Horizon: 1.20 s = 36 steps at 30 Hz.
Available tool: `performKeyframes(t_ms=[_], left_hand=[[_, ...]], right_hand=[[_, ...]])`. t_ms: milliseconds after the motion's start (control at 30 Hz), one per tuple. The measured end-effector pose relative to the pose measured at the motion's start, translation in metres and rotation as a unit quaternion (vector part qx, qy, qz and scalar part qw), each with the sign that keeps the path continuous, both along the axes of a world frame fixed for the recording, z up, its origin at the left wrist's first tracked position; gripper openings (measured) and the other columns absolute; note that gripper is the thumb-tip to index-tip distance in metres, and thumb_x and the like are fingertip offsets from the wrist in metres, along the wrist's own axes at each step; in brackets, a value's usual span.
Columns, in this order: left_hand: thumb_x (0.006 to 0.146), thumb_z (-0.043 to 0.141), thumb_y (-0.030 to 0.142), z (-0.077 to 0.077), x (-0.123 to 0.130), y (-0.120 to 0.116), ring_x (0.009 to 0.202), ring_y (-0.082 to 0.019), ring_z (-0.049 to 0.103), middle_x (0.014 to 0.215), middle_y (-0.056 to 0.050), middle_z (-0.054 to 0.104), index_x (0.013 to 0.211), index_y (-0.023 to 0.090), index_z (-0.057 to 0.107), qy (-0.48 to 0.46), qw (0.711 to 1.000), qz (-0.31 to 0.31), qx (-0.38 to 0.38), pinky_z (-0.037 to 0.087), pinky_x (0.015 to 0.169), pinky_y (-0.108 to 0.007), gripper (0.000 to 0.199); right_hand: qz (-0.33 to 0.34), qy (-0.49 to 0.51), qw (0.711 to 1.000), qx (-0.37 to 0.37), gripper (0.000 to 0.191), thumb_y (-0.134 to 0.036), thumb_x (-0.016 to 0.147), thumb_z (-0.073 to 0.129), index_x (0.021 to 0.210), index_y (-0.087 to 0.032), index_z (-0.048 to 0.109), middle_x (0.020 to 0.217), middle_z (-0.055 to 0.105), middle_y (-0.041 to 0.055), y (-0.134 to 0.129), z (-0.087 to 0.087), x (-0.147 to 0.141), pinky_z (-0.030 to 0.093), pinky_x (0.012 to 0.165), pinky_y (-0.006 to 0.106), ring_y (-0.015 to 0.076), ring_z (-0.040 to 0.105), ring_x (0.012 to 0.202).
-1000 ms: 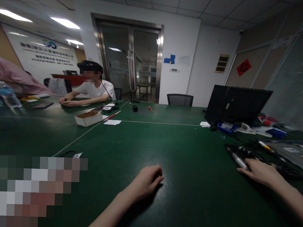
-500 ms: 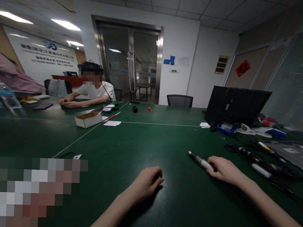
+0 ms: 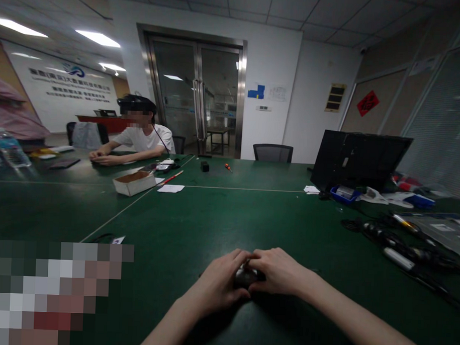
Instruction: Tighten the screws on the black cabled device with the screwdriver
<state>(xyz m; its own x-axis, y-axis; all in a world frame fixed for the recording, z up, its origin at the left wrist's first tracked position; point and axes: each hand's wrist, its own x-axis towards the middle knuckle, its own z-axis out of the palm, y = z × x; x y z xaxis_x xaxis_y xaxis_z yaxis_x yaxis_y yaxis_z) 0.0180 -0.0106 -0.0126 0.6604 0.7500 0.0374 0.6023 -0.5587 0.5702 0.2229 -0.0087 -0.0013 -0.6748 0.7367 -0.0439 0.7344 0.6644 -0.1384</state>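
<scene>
A silver and black pen-shaped tool (image 3: 246,277) lies crosswise in front of me, low over the green table. My left hand (image 3: 223,275) wraps around it from the left with bent fingers. From the right, my right hand (image 3: 279,272) closes on the same tool, its fingertips meeting those of the left. Only the tool's grey middle shows between the hands; the rest is mostly covered by fingers.
On the right lie black cables and corded pen-like tools (image 3: 398,259), with a black monitor (image 3: 360,159) behind. A white box (image 3: 134,183), a small orange screwdriver (image 3: 228,167) and a black block (image 3: 204,166) stand farther off. A person (image 3: 140,139) sits across the table.
My right hand has brought the pen-shaped tool leftward from the right side of the table to the middle. My left hand has moved slightly right and closed on it too.
</scene>
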Motion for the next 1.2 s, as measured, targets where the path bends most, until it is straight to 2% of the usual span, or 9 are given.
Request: performKeyframes(t_ms=[133,267,467,700,800,867,967,1067,1200], left_hand=[[0.07,0.079,0.02,0.0,-0.011,0.007,0.117,-0.027,0.058,0.132,-0.007,0.061,0.128,0.025,0.051,-0.015,1.0,0.018,-0.016,0.044,0.1,-0.035,0.064],[0.073,0.076,0.024,0.007,-0.019,0.008,0.099,-0.026,0.064,0.114,-0.007,0.067,0.122,0.022,0.053,0.031,0.997,0.053,-0.037,0.047,0.084,-0.033,0.054],[0.072,0.077,0.028,0.013,-0.02,0.007,0.094,-0.025,0.063,0.108,-0.006,0.068,0.113,0.021,0.057,0.044,0.996,0.077,-0.031,0.046,0.078,-0.031,0.047],[0.078,0.069,0.027,0.012,-0.015,0.008,0.096,-0.023,0.061,0.107,-0.005,0.064,0.098,0.02,0.064,0.022,0.998,0.051,-0.001,0.045,0.082,-0.031,0.022],[0.078,0.067,0.027,0.012,-0.014,0.009,0.093,-0.022,0.06,0.103,-0.005,0.065,0.093,0.019,0.065,0.015,0.998,0.063,-0.008,0.044,0.08,-0.03,0.017],[0.077,0.068,0.027,0.011,-0.013,0.009,0.09,-0.022,0.06,0.099,-0.004,0.065,0.091,0.019,0.066,0.007,0.998,0.068,-0.013,0.044,0.078,-0.03,0.016],[0.076,0.068,0.028,0.011,-0.012,0.009,0.088,-0.022,0.059,0.094,-0.004,0.066,0.088,0.018,0.066,-0.008,0.997,0.075,-0.012,0.043,0.077,-0.03,0.015],[0.075,0.068,0.028,0.009,-0.011,0.01,0.087,-0.022,0.059,0.092,-0.004,0.066,0.086,0.018,0.066,-0.02,0.996,0.083,-0.009,0.043,0.076,-0.03,0.015],[0.073,0.068,0.027,0.008,-0.011,0.01,0.086,-0.021,0.059,0.09,-0.004,0.066,0.084,0.018,0.066,-0.031,0.995,0.093,-0.012,0.043,0.076,-0.029,0.014]], right_hand=[[0.02,0.021,0.999,-0.02,0.046,-0.049,0.085,0.066,0.123,-0.022,0.064,0.11,0.07,0.0088,0.002,0.004,-0.004,0.046,0.071,0.032,0.025,0.068,0.087],[-0.011,0.057,0.997,-0.051,0.061,-0.044,0.079,0.074,0.133,-0.022,0.057,0.117,0.07,0.0095,0.001,0.011,0.01,0.047,0.081,0.034,0.0271,0.066,0.1],[-0.062,0.067,0.994,-0.068,0.039,-0.041,0.082,0.075,0.115,-0.023,0.069,0.107,0.072,0.0061,0.002,0.001,0.022,0.046,0.08,0.031,0.0247,0.067,0.097],[-0.048,0.086,0.993,-0.062,0.041,-0.044,0.082,0.075,0.117,-0.022,0.07,0.103,0.071,0.0077,0.002,-0.006,0.018,0.045,0.077,0.033,0.0254,0.065,0.092],[-0.061,0.139,0.986,-0.073,0.044,-0.037,0.079,0.076,0.119,-0.021,0.066,0.105,0.068,0.0077,0.003,0.006,0.024,0.046,0.08,0.034,0.025,0.063,0.095],[-0.068,0.215,0.973,-0.058,0.039,-0.021,0.077,0.07,0.115,-0.019,0.061,0.105,0.064,0.0067,0.005,0.02,0.029,0.046,0.082,0.033,0.0215,0.06,0.094],[-0.059,0.324,0.944,-0.036,0.039,-0.003,0.066,0.054,0.101,-0.019,0.051,0.094,0.055,0.0014,0.008,0.046,0.032,0.043,0.07,0.027,0.0143,0.051,0.078],[-0.021,0.425,0.905,-0.027,0.035,-0.006,0.069,0.05,0.1,-0.021,0.045,0.089,0.049,-0.0009,0.012,0.072,0.023,0.042,0.065,0.025,0.0125,0.046,0.072],[-0.018,0.504,0.863,0.013,0.019,-0.021,0.084,0.058,0.098,-0.022,0.045,0.091,0.058,0.0018,0.015,0.094,0.001,0.046,0.07,0.028,0.014,0.056,0.077]])
